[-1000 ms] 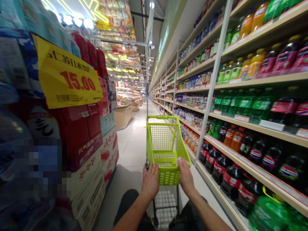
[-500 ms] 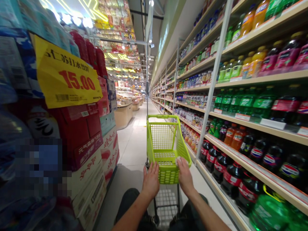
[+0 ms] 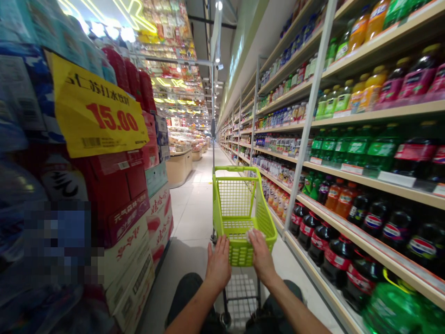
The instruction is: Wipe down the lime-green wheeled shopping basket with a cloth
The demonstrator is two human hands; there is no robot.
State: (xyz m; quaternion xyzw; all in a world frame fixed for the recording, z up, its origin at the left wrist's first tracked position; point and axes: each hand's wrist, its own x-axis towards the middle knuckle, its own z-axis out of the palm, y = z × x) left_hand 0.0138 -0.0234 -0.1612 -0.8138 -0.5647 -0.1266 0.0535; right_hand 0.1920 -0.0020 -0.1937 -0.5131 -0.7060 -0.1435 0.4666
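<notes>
A lime-green plastic shopping cart (image 3: 240, 254) stands in front of me, its upper basket tilted toward me. My left hand (image 3: 219, 262) lies on the left part of the basket's near side, fingers stretched out and slightly apart. In my right hand (image 3: 263, 259) is a crumpled white wipe (image 3: 251, 234), pressed against the near rim right of centre. The fingers partly cover the wipe. A grey wire lower rack (image 3: 239, 290) shows beneath the basket, between my knees.
Shelves of bottled drinks (image 3: 361, 148) line the right side, behind a metal post (image 3: 308, 116). On the left, stacked drink cartons (image 3: 128, 269) carry a yellow price sign (image 3: 100, 111). A tiled aisle (image 3: 189, 204) runs ahead past display counters (image 3: 179, 167).
My right hand has slid left along the basket's near rim with the wipe. My left hand stays in nearly the same place, and the cart has not visibly moved.
</notes>
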